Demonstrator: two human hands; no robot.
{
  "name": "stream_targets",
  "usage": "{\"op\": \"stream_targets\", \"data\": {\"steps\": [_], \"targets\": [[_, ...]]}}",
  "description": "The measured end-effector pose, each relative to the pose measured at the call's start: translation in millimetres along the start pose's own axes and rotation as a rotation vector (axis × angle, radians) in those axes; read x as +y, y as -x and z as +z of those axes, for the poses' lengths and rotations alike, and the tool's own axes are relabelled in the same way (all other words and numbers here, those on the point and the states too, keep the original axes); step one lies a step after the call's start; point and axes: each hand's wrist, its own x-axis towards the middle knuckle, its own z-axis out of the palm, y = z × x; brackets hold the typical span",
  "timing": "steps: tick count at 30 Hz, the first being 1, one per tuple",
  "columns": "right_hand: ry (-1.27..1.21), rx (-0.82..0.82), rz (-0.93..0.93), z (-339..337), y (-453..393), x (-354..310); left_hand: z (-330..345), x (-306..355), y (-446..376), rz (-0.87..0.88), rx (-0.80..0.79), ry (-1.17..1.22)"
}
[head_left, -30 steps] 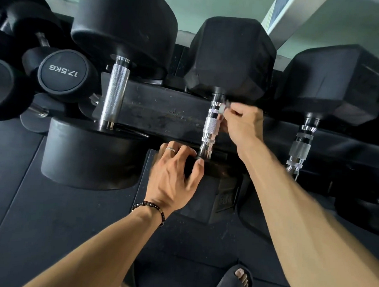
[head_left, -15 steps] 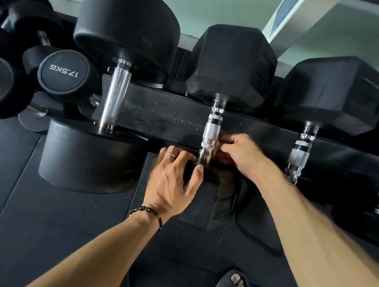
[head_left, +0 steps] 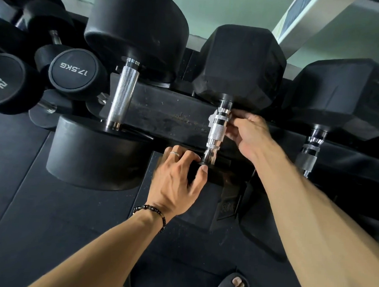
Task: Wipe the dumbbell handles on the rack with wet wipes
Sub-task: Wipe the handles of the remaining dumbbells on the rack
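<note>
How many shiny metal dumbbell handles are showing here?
3 clearly: a plain handle left, the middle handle being wiped by the right hand, another far right. Others at far left are mostly hidden.

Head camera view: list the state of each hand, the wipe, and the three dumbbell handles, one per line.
Left hand: braced on the near head of the middle dumbbell.
Right hand: pressing the wipe to the handle.
Wet wipe: mostly hidden; one edge shows.
Middle handle: being wiped.
Left handle: untouched.
Right handle: untouched.
</note>
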Motion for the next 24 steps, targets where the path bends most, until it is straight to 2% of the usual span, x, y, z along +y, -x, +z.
{"op": "stream_targets", "data": {"steps": [4, 6, 10, 11, 13, 17, 19, 21, 24], "targets": [[0.244, -0.115, 0.129, -9.9, 14.4, 22.0, -0.7, 1.2, 0.3, -0.003, 0.004, 0.000], [0.290, -0.171, 0.173, -17.1, 18.6, 21.6, -0.7, 1.3, 0.5, -0.009, 0.002, 0.002], [-0.026, -0.008, 0.063, -4.9, 0.0, -5.9, -0.6, 1.6, 0.6, -0.001, 0.007, -0.001], [-0.075, -0.021, 0.057, 0.0, 0.2, -6.9, -0.6, 1.1, 0.4, -0.001, 0.005, -0.007], [0.022, -0.105, 0.103, 0.3, 5.6, 5.8, -0.7, 0.9, 0.7, 0.001, 0.006, -0.004], [0.331, -0.161, 0.215, -19.9, 21.5, 28.5, -1.0, 1.5, 0.2, -0.001, -0.001, 0.001], [0.516, -0.172, 0.108, -25.6, 31.4, 24.2, -1.3, 1.2, 0.1, -0.003, -0.008, 0.001], [0.628, -0.041, -0.078, -26.3, 51.2, 14.6, -1.7, 1.6, 0.1, 0.002, -0.020, 0.008], [0.430, 0.077, -0.254, -16.7, 93.5, 3.2, -3.8, 1.7, 0.1, 0.016, -0.036, 0.015]]}}
